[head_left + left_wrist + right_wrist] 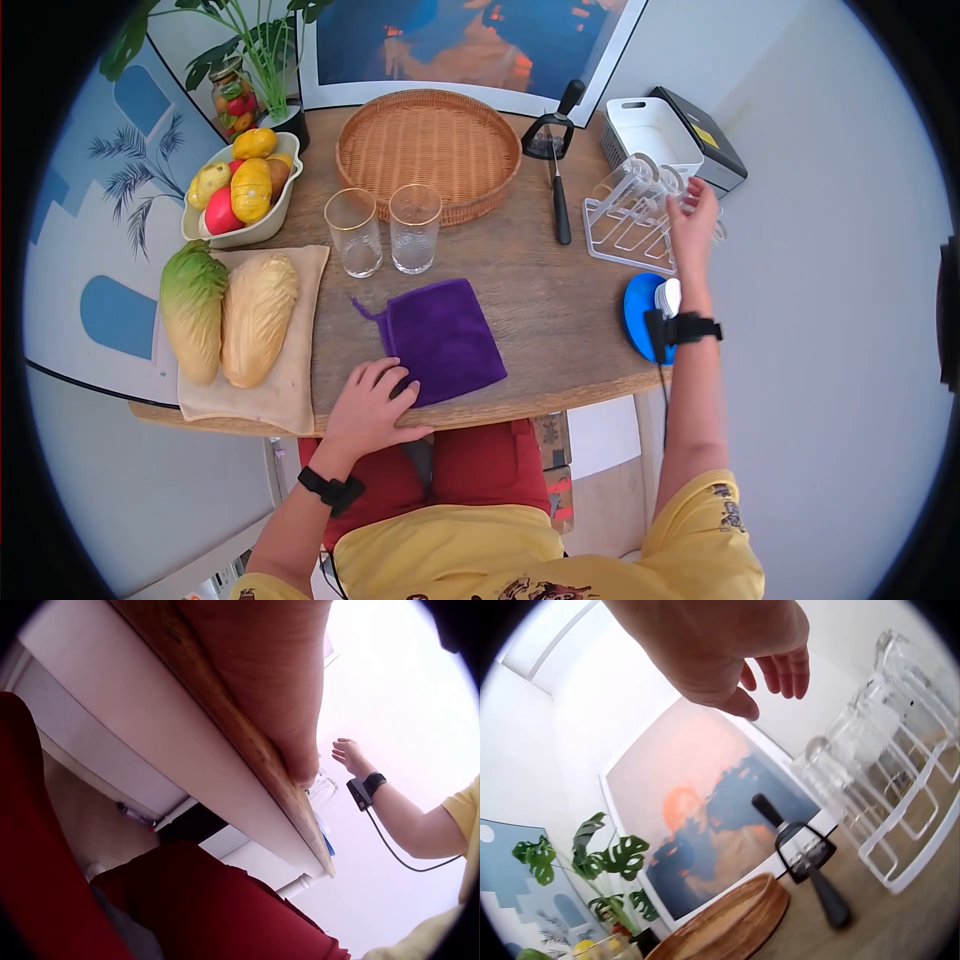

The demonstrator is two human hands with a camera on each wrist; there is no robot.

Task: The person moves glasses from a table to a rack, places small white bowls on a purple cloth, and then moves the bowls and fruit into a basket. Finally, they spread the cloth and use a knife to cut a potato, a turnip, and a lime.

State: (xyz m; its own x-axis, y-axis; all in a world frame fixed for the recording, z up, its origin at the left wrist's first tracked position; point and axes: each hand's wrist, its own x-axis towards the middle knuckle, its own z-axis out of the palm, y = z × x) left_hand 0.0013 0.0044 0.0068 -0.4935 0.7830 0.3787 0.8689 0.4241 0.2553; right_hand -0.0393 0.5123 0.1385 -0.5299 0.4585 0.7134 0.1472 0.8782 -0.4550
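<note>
My right hand (694,222) hovers over the right side of a white wire cup rack (630,261) that holds several clear glasses (632,185). In the right wrist view the fingers (784,671) bend loosely with nothing between them, and the rack (895,886) stands apart on the right. My left hand (372,410) rests at the table's front edge, its fingertips at the lower left corner of a purple drawstring pouch (447,340). The pouch lies flat, its cord toward the left. Two gold-rimmed tumblers (355,238) stand upright behind it.
A round wicker tray (430,150) is at the back, beside a black-handled knife (561,210) and a black stand. Two cabbages (258,320) lie on a beige cloth at left, below a fruit bowl (245,237). A blue dish (638,310) sits near the right edge.
</note>
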